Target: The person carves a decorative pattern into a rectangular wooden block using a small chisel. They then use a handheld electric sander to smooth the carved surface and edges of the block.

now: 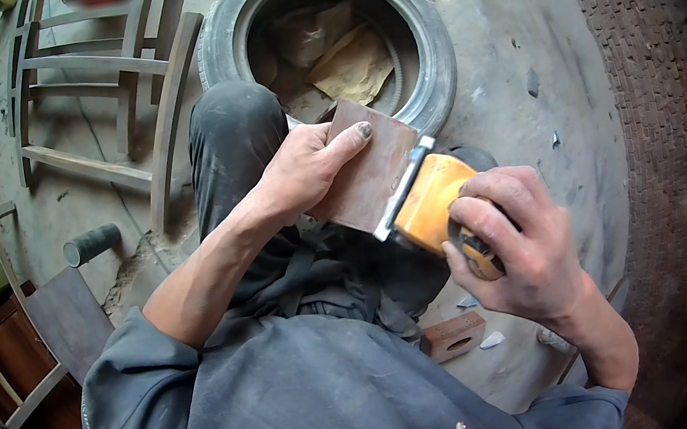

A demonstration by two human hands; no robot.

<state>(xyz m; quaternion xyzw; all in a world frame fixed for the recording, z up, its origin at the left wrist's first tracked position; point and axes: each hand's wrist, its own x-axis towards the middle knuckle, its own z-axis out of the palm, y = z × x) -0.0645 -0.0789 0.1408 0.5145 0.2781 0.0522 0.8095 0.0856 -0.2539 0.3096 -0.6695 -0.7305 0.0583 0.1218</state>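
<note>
My left hand [309, 165] grips a flat brown wooden board [371, 159] by its left side, thumb pressed on the upper face. The board is held tilted above my lap. In my right hand [521, 229] is a yellow power sander [431, 197], my fingers wrapped round its body. Its pale front plate [403, 188] meets the right edge of the board. The sander's underside, and most of the left fingers under the board, are hidden.
Ahead, a large tire [422, 8] lies flat with crumpled paper [349, 62] inside. Wooden frames [164, 136] stand at the far left, near a dark cylinder [92, 245]. A reddish brick with a hole [454, 337] sits at my right, and brick paving [658, 67] lies beyond.
</note>
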